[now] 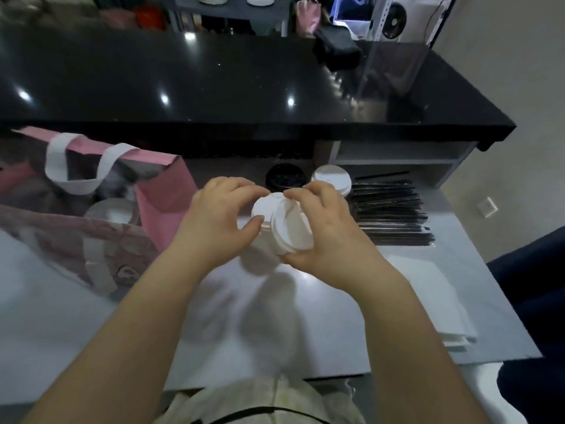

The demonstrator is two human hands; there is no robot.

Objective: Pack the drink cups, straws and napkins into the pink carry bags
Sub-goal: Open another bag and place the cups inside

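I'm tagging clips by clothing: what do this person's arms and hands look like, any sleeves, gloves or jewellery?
The left hand and right hand are ungloved, with no rings or watch visible. The left forearm and right forearm are bare, no sleeves in view. Below them shows a cream garment crossed by a thin dark cord.

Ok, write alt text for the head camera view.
A left hand grips a white cup while the right hand holds a white lid against it. An open pink bag stands left; black straws and napkins lie right.
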